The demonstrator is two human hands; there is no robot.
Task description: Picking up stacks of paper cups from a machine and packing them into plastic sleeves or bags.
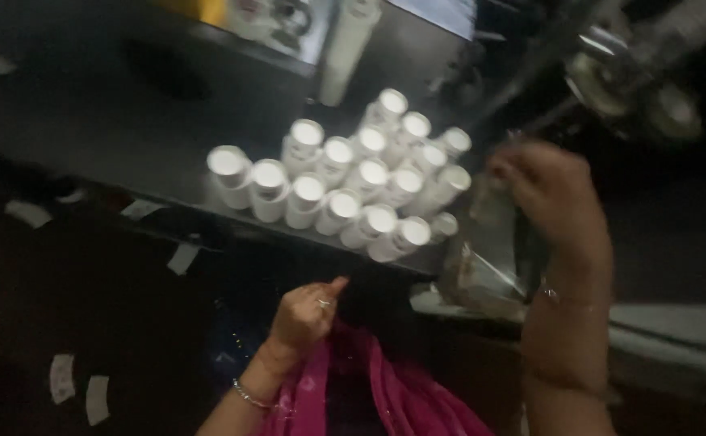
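Observation:
Several small white bottles with white caps (345,182) stand packed together on a dark table (127,137). My left hand (308,311) hovers below the table's front edge with its fingers curled in and nothing in it; it wears a ring and a bracelet. To the right of the bottles, my raised right hand (550,194) has its fingers pinched on a clear plastic bag (486,262), which hangs down past the table edge. The picture is dim and blurred, so the grip is hard to see.
A taller white bottle (349,48) stands at the back of the table. Shiny metal machine parts (627,73) sit at the upper right. Pink cloth (385,391) lies over my lap. White paper scraps (62,375) are scattered on the dark floor at left.

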